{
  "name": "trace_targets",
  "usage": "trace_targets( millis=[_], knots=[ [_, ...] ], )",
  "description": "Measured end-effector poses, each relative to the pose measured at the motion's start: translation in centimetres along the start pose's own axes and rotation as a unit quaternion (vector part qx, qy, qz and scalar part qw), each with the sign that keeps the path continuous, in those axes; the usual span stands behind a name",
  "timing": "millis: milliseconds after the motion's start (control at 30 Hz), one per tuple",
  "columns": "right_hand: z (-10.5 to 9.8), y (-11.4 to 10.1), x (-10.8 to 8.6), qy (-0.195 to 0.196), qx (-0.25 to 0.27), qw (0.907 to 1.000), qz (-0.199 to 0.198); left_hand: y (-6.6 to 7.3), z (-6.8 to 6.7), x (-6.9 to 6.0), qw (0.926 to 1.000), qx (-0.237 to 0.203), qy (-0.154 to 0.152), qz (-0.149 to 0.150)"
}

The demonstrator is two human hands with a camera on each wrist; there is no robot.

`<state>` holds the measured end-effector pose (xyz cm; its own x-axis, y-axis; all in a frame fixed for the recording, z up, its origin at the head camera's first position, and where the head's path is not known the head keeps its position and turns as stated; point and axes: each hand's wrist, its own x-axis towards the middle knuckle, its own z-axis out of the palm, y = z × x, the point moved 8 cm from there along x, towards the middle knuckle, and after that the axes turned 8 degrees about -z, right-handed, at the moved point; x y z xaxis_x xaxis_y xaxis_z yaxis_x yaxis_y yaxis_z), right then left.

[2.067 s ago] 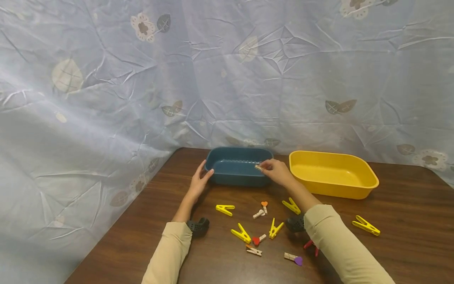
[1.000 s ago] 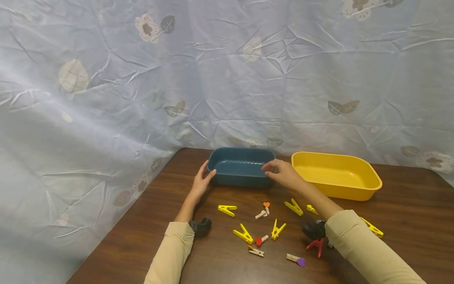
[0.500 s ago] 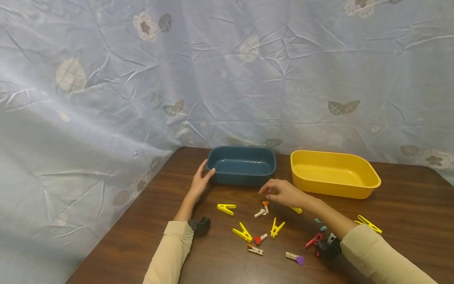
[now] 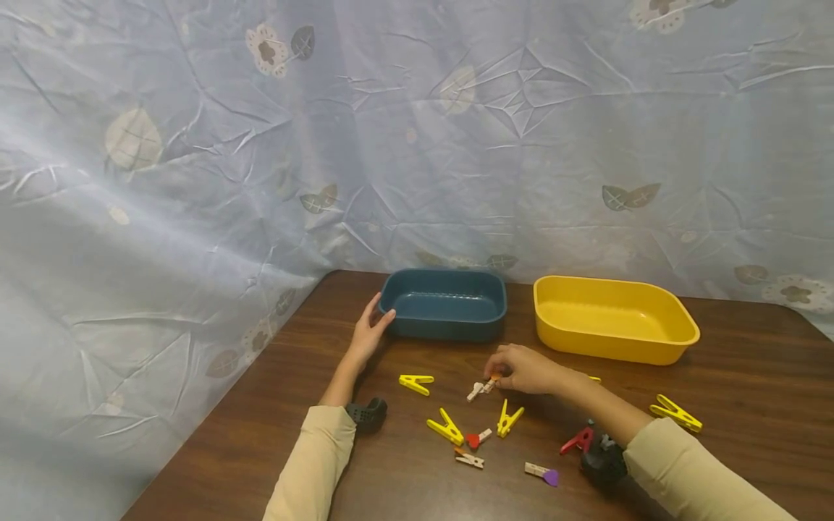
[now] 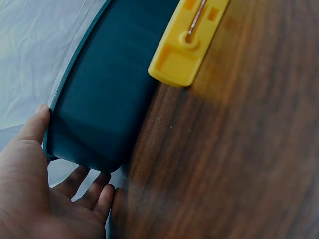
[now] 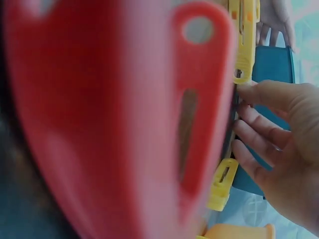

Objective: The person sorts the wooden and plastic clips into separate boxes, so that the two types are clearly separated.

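My left hand (image 4: 371, 334) grips the left end of the blue bin (image 4: 443, 329), thumb at its front rim and fingers against the end wall. In the head view, my right hand (image 4: 524, 369) is on the table in front of the bins, its thumb and fingertips pinching a small wooden clothespin with an orange heart (image 4: 496, 377). Touching or nearly touching it is a wooden clothespin with a white heart (image 4: 476, 391). In the right wrist view, the fingertips (image 6: 244, 92) are bent beside a yellow clothespin (image 6: 244, 45); what they pinch is hidden there.
A yellow bin (image 4: 615, 347) stands right of the blue one. Several yellow plastic clothespins lie around, one (image 4: 415, 383) near the left hand. Wooden ones with a red heart (image 4: 473, 440) and a purple heart (image 4: 549, 477) lie nearer. A red clothespin (image 4: 578, 440) lies near the right wrist.
My right hand let go of a small wooden clothespin over the blue bin, then came down to the table and took the orange-heart clothespin, which has turned slightly. My left hand stayed.
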<state>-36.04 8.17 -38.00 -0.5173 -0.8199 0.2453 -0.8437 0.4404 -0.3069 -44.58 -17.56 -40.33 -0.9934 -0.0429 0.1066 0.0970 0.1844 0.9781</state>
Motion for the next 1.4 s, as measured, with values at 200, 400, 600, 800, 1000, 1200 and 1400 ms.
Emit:
trace_targets(
  millis=[200,400,600,800,1000,1200,1400],
  knots=[
    [-0.2,0.0,-0.1,-0.008,0.029,0.9995,0.005,0.1,-0.1,0.0,1.0000,-0.007,0.003,0.000],
    [-0.5,-0.4,0.0,-0.009,0.028,0.9995,-0.008,0.1,-0.1,0.0,0.9999,-0.013,0.001,0.001],
    [-0.5,-0.3,-0.1,-0.013,0.037,0.9992,0.008,0.1,0.0,0.1,0.9999,-0.013,0.002,-0.005],
    [-0.7,-0.1,-0.2,-0.017,0.045,0.9985,0.024,1.3,0.0,-0.7,0.9997,-0.020,-0.011,-0.002],
    [-1.1,-0.1,-0.2,-0.011,0.037,0.9989,0.025,0.7,0.0,-0.2,0.9997,-0.021,-0.011,-0.004],
    [-1.5,-0.3,-0.1,-0.004,0.042,0.9988,0.026,0.2,-0.1,0.0,0.9999,-0.013,0.000,-0.002],
    [-2.1,-0.5,0.1,0.007,0.033,0.9993,0.016,0.0,0.0,-0.1,0.9999,-0.010,-0.002,-0.007]
  ],
)
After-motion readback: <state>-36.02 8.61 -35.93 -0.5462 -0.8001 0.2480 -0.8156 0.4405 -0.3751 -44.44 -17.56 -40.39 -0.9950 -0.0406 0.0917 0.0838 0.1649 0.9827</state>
